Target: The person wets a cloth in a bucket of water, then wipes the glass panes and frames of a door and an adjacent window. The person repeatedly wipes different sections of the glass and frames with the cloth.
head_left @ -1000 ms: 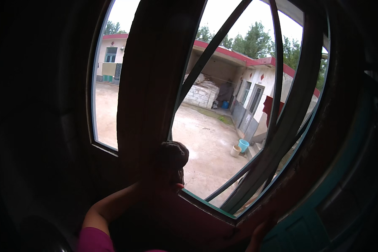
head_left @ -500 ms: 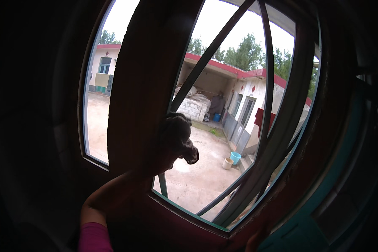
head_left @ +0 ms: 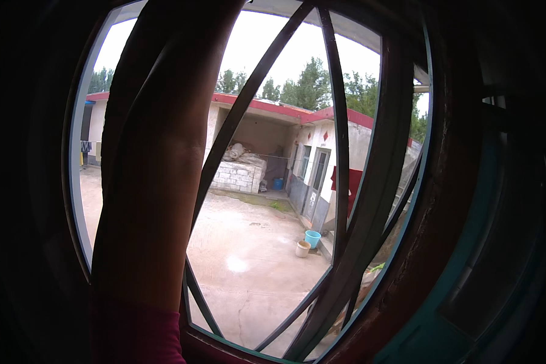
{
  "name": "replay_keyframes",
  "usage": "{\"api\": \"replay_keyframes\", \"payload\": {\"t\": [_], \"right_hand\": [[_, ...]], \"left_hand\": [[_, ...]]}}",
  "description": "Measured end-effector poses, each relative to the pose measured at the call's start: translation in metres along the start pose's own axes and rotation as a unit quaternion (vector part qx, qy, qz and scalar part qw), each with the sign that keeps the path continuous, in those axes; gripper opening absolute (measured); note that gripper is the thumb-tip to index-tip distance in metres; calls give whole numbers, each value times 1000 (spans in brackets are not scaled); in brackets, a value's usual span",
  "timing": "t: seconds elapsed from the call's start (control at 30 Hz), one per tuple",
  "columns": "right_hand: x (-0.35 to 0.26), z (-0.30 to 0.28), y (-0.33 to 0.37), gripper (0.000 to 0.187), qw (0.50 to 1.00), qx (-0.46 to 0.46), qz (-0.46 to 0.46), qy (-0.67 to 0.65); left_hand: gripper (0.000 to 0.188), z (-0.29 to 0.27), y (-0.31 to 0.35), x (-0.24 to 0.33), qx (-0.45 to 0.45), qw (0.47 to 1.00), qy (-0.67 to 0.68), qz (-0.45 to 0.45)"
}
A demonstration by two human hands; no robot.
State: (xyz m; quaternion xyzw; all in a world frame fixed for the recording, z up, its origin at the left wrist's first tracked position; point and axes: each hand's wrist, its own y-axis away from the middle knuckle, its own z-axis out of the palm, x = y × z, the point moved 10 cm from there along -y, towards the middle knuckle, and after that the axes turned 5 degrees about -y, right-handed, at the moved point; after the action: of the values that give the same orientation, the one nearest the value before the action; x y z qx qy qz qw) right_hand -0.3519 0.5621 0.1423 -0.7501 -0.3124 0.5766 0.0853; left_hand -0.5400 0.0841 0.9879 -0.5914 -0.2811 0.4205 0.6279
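My left forearm (head_left: 155,176), dark against the light, rises from a purple sleeve (head_left: 142,330) at the lower edge to the top of the picture. The hand itself lies beyond the top edge, so its fingers and anything in them are hidden. Just behind the arm stands a window with a dark frame post (head_left: 118,91) and slanting dark bars (head_left: 252,100). The arm covers part of the post and of the left side of the middle pane. My right hand does not show.
The room around the window is very dark, with a teal surface (head_left: 424,333) at lower right. Outside lie a concrete yard (head_left: 249,242), a blue bucket (head_left: 312,238), a pale bucket (head_left: 303,249), a stack of white blocks (head_left: 236,176) and low buildings with a red roof edge.
My left arm has reached upward; its hand, earlier at mid-window with something dark at it, has left the picture at the top. The view has shifted, moving the yard leftward.
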Motion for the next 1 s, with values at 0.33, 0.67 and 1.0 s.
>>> {"api": "replay_keyframes", "payload": {"t": [0.33, 0.67, 1.0], "right_hand": [[-47, -23, 11, 45, 995, 46, -73, -58], [-22, -1, -11, 61, 985, -88, -83, -122], [-16, 4, -10, 58, 962, 46, -259, -68]], "left_hand": [[29, 8, -29, 107, 24, 986, -143, -85], [30, -1, -18, 316, 269, 899, 295, 183], [19, -45, 245, 323, 90, 935, 274, 206]]}}
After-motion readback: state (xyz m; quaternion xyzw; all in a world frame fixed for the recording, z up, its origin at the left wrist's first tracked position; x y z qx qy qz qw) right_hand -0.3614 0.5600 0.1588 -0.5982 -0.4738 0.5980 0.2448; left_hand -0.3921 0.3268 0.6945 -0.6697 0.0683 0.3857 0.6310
